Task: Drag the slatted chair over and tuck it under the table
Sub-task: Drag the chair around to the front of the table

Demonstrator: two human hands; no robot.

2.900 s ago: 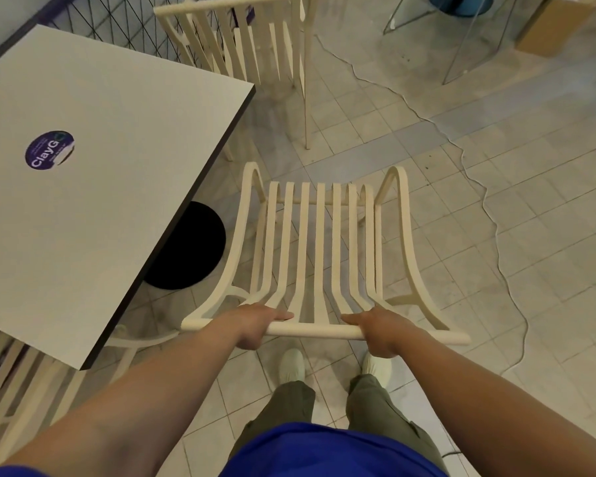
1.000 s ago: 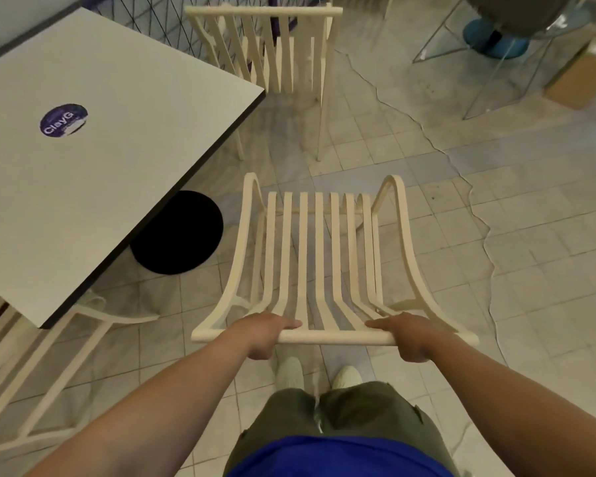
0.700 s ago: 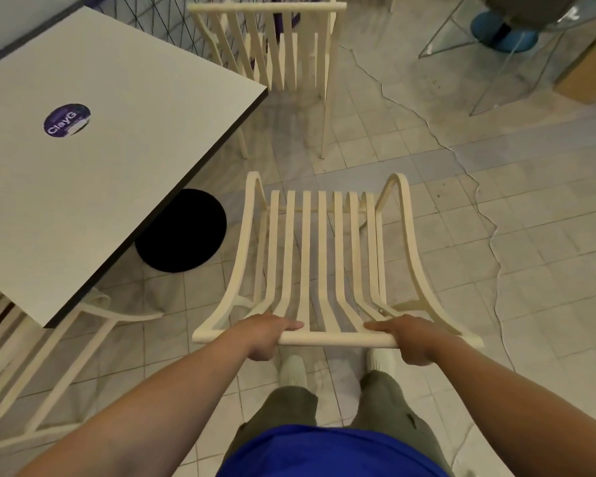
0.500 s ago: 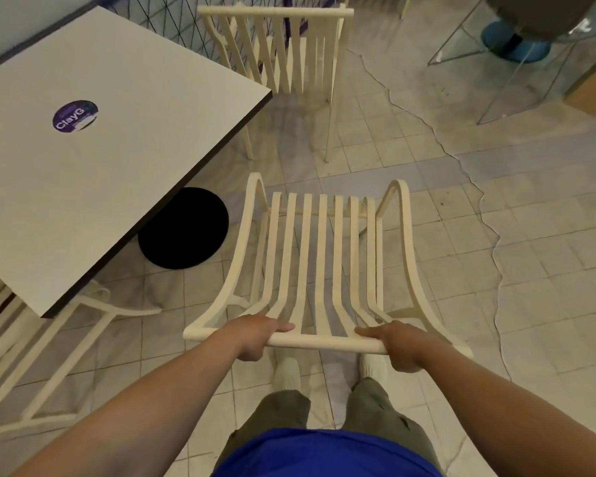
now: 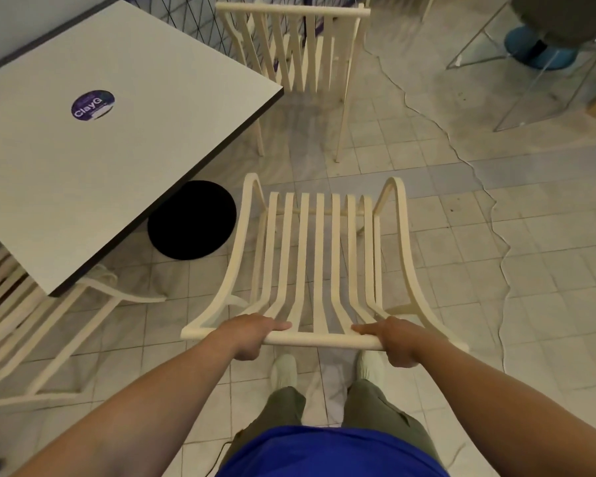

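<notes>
The cream slatted chair [image 5: 320, 256] stands on the tiled floor straight in front of me, its seat pointing away. My left hand [image 5: 252, 333] and my right hand [image 5: 393, 340] both grip its top back rail, one toward each end. The grey square table [image 5: 93, 139] with a purple round sticker [image 5: 92, 105] is to the left; its right edge lies left of the chair, apart from it. Beneath that edge shows the table's black round base [image 5: 191, 220].
A second slatted chair [image 5: 300, 46] stands at the table's far corner. A third cream chair [image 5: 31, 332] sits tucked at the table's near left side. A thin cable [image 5: 496, 228] runs across the floor on the right. A clear-legged seat [image 5: 544, 46] is at the far right.
The chair has stayed in both hands and kept close to my feet. The table's right edge and black base now sit a little farther from the chair's left arm.
</notes>
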